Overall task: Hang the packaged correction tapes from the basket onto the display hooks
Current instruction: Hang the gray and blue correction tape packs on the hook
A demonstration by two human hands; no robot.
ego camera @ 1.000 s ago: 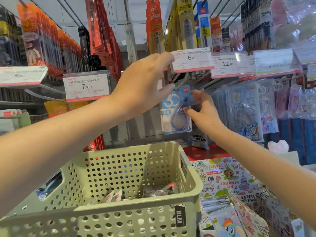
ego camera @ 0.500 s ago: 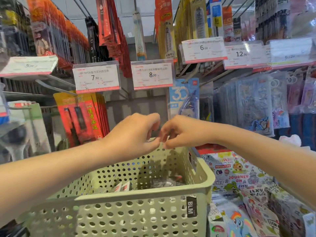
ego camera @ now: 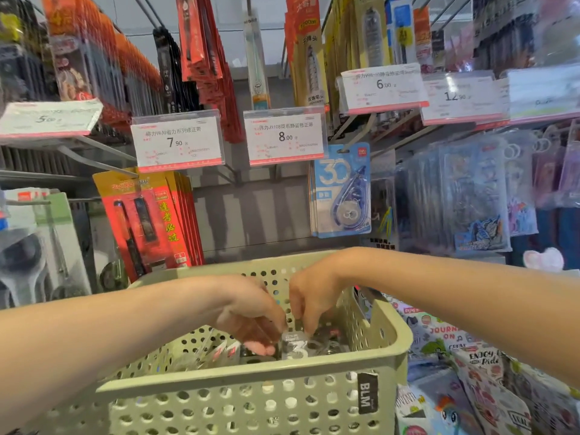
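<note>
Both my hands are down inside the green perforated basket [ego camera: 389,343], wrists bent over its far rim. My left hand [ego camera: 251,315] has its fingers curled downward, fingertips [ego camera: 260,349] at a packaged correction tape [ego camera: 295,345] lying on the basket floor. My right hand [ego camera: 310,301] sits just beside the left, fingers curled and touching the top edge of the same pack. Whether either hand has a firm pinch on it I cannot tell (fingers partly hide the pack). More packs [ego camera: 219,353] lie to the left of my left hand, blurred. Beyond and above my right hand, a blue correction tape pack [ego camera: 342,189] hangs on a display hook, under the 8.00 price tag [ego camera: 284,136]. Above my left hand hang red packs [ego camera: 147,218] below the 7.90 tag [ego camera: 177,142].
</note>
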